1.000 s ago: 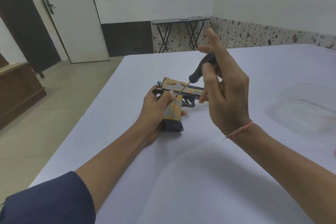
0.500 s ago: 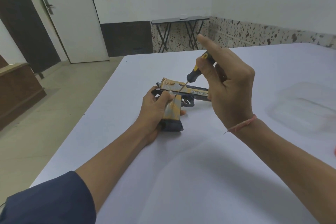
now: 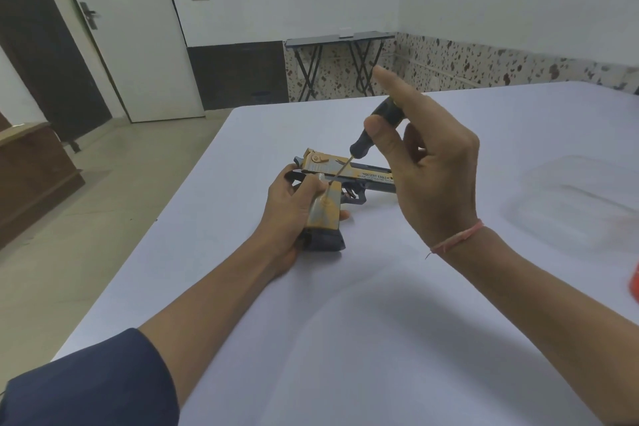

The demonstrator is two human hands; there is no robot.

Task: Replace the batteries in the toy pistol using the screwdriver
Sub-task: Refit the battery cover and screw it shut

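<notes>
Left hand (image 3: 290, 207) curled low, right hand (image 3: 432, 176) higher.

A clear plastic container (image 3: 574, 197) rests on the white table (image 3: 345, 339); a dark folding table (image 3: 340, 36) stands against the far wall.

A single wide-angle view looks out from the person's head, facing forward and tilted down along both forearms. The left hand (image 3: 288, 214) grips the toy pistol (image 3: 326, 214) close to the lens, just left of the frame's middle. The right hand (image 3: 437, 180), holding the screwdriver (image 3: 378, 124), sits just right of and above that grip. The white table (image 3: 345, 339) fills the frame nearer than the grip. Far beyond it stand a door (image 3: 138, 28) and a folding table (image 3: 339, 41).
</notes>
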